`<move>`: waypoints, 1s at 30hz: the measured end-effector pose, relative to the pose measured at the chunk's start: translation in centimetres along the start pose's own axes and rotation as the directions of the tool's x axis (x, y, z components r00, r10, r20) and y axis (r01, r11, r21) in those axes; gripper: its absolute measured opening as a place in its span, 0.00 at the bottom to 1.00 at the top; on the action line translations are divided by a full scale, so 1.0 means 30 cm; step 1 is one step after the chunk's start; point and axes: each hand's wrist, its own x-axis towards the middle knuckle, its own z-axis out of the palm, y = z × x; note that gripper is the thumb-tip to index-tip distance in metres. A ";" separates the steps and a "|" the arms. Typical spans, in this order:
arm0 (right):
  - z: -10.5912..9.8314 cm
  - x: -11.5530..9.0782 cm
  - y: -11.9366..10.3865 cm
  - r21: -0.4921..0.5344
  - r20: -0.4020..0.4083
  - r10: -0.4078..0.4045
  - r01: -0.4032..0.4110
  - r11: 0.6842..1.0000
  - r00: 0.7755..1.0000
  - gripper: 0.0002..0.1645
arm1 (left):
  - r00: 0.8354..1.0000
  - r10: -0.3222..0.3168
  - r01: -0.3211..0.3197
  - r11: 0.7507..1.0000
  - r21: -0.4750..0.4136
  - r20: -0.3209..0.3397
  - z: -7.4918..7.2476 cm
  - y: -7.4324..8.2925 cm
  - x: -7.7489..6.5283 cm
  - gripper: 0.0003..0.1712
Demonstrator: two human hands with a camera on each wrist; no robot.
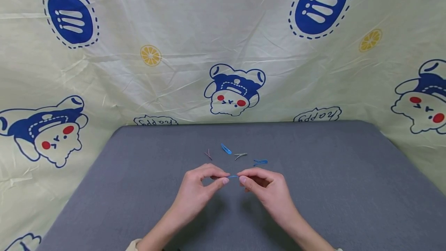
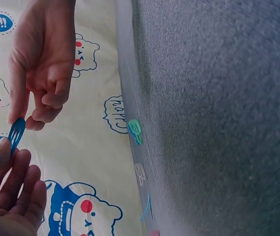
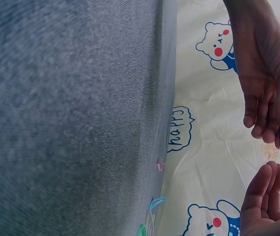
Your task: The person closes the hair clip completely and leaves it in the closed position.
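A blue snap hair clip (image 1: 233,176) is stretched between my two hands over the near half of the table. With thumb and forefinger, my left hand (image 1: 198,185) pinches one end of it. My right hand (image 1: 270,185) pinches the opposite end the same way. The slotted body of this hair clip (image 2: 16,133) shows in the left wrist view, and both its tips are hidden under fingers. Just beyond the hands lie more hair clips: a pinkish one (image 1: 208,154), a blue one (image 1: 226,149), a pale grey one (image 1: 240,155) and another blue one (image 1: 260,162).
The table (image 1: 139,173) has a dark grey cloth surface, and its far edge runs behind the loose clips. A pale printed sheet (image 1: 181,84) with cartoon bears hangs behind the table and along its sides.
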 end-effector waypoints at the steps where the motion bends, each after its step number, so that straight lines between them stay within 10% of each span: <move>1: 0.001 0.000 0.001 0.001 0.002 -0.001 0.001 1.000 1.000 0.09 | 1.000 0.000 0.000 1.000 0.005 -0.001 -0.001 -0.001 0.001 0.04; 30: -0.014 0.032 0.029 -0.309 0.169 -0.012 0.064 0.949 0.986 0.09 | 0.993 0.057 -0.073 0.986 0.152 0.104 -0.031 -0.038 0.016 0.06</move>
